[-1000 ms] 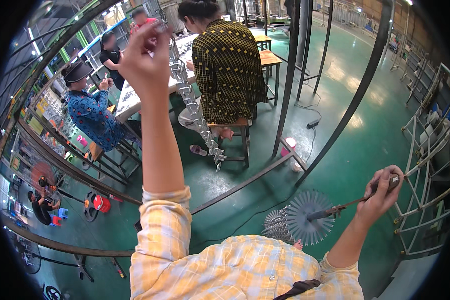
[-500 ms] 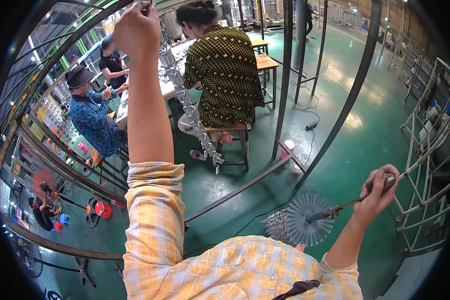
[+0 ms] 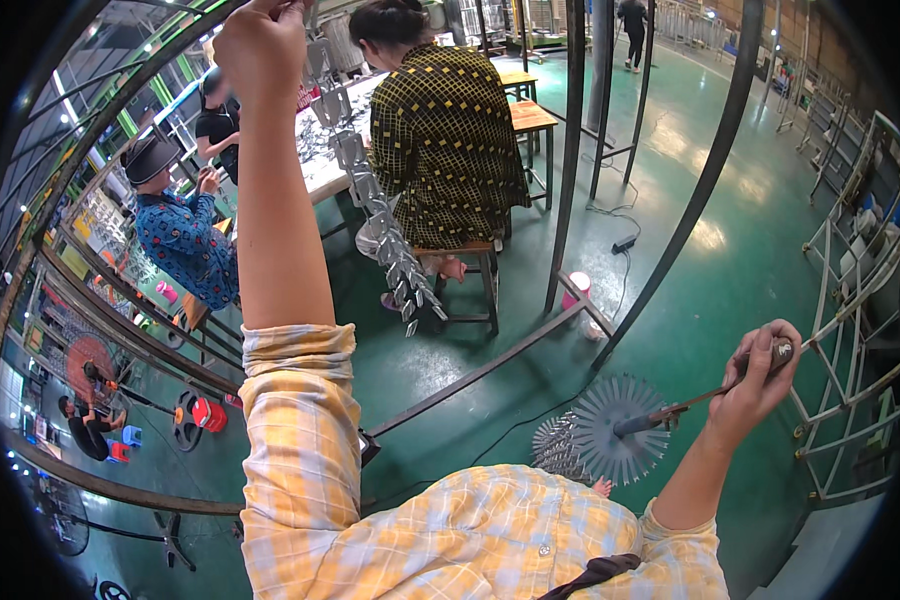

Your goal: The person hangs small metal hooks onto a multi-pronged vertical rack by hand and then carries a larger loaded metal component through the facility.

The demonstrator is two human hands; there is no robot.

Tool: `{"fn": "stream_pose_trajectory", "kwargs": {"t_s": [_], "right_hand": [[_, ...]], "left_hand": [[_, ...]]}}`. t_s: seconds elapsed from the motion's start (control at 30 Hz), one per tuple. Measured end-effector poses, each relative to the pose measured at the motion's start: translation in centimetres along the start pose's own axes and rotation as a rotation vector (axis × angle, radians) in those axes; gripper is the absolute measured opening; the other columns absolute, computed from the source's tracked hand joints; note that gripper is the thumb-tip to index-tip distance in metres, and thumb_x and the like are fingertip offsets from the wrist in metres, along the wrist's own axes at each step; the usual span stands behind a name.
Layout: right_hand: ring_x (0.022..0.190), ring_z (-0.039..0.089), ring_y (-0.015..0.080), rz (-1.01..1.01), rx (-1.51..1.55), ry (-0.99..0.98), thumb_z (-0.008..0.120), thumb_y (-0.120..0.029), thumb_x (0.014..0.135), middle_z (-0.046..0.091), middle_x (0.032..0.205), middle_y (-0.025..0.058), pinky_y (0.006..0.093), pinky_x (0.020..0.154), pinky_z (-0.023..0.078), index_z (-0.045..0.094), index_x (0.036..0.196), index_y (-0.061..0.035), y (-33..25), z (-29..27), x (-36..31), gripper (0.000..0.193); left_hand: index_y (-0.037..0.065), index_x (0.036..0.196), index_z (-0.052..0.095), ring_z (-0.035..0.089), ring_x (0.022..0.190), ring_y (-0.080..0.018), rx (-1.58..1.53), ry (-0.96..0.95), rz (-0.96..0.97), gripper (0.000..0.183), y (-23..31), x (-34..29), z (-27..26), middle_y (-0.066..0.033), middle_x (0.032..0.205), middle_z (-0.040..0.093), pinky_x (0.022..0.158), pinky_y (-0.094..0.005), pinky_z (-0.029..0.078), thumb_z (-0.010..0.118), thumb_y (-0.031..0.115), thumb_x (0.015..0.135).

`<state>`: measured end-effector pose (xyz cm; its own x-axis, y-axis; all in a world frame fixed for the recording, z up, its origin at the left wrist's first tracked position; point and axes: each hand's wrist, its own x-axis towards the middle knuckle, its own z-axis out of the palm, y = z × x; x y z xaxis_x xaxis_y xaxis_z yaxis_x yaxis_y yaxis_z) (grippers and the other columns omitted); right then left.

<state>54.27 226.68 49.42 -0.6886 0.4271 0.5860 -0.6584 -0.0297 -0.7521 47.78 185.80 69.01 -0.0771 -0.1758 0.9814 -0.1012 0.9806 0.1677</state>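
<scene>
My left hand (image 3: 260,50) is raised at the top edge, its fingers closed and partly cut off. They seem to pinch the upper end of a strip of linked silvery metal pieces (image 3: 355,165), which dangles in front of the seated co-worker, its lower end loose. My right hand (image 3: 760,375) is wrapped round the knob of a crank handle (image 3: 783,350). From there a thin crank arm (image 3: 695,403) runs to the hub of a grey slotted disc (image 3: 598,448). Behind the disc, similar metal pieces (image 3: 555,445) are wound in a coil.
Dark metal posts (image 3: 566,180) and a low crossbar (image 3: 480,372) stand ahead. A co-worker (image 3: 445,150) sits on a stool by a white table (image 3: 315,150); others are at the left. Metal frames (image 3: 850,350) line the right. A pink bucket (image 3: 576,290) and cables lie on the green floor.
My left hand has shifted slightly up and left. The hanging strip has swung, and its lower end looks wider. My right hand and the crank have moved only slightly.
</scene>
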Motion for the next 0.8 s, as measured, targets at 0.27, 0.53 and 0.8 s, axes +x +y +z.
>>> {"fn": "stream_pose_trajectory", "kwargs": {"t_s": [0.27,0.53,0.8], "right_hand": [[0.044,0.033,0.0030,0.015,0.008,0.011,0.051,-0.012,0.082,0.042,0.061,0.0031,0.0147,0.033,0.022,0.044,0.087,-0.0017,-0.7,0.5,-0.3,0.013],[0.044,0.034,0.0038,0.019,0.035,0.023,0.054,-0.011,0.080,0.043,0.060,0.0030,0.0161,0.032,0.023,0.046,0.088,-0.0039,-0.7,0.5,0.0,0.013],[0.037,0.032,0.0061,0.000,-0.001,0.000,0.051,-0.016,0.083,0.044,0.061,0.0066,0.0167,0.032,0.022,0.048,0.090,-0.0024,-0.8,0.6,0.4,0.015]], "left_hand": [[-0.003,0.088,0.063,0.060,0.076,-0.0114,-0.746,-0.274,-0.117,0.016,-0.3,-7.1,-0.5,-0.0092,0.082,0.064,0.071,-0.0208,0.046,0.053,-0.007,0.075],[-0.004,0.082,0.061,0.055,0.073,-0.0082,-1.049,-0.496,-0.455,0.010,3.2,-22.4,-1.6,-0.0038,0.079,0.061,0.068,-0.0198,0.044,0.060,-0.007,0.073],[0.002,0.078,0.063,0.056,0.067,-0.0141,-1.098,-0.805,-0.507,0.025,7.5,-39.6,-3.0,-0.0063,0.073,0.060,0.060,-0.0226,0.043,0.053,-0.014,0.062]]}}
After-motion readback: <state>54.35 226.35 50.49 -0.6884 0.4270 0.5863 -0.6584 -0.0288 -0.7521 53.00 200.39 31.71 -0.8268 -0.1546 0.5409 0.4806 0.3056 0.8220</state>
